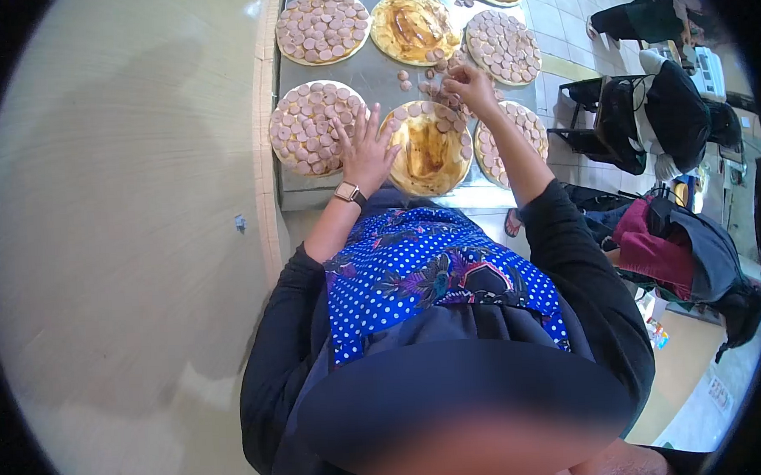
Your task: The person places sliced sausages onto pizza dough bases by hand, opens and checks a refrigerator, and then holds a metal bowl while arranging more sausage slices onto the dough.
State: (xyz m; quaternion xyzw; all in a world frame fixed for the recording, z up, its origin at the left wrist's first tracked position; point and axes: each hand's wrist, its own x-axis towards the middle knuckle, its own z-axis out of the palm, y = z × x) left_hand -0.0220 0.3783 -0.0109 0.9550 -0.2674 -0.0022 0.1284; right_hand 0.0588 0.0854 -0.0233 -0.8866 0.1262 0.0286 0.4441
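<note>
In front of me lies a round pizza base (428,157) spread with brown-orange sauce, with sausage slices (417,110) along its far and right rim. My left hand (366,151) is open, fingers spread, its fingertips reaching over the right edge of a pizza (306,135) covered in sausage slices. The thumb side is by the left rim of the sauced base. Beyond that base, my right hand (473,89) is pinched closed at a loose heap of sausage slices (447,92). What its fingertips hold is too small to make out.
More bases lie on the metal table (331,78): a sauced one (415,28) and several sausage-topped ones, including a pizza (512,138) beside my right forearm. A wall (141,205) runs along the left. People (689,114) are at the right, near a black chair (592,114).
</note>
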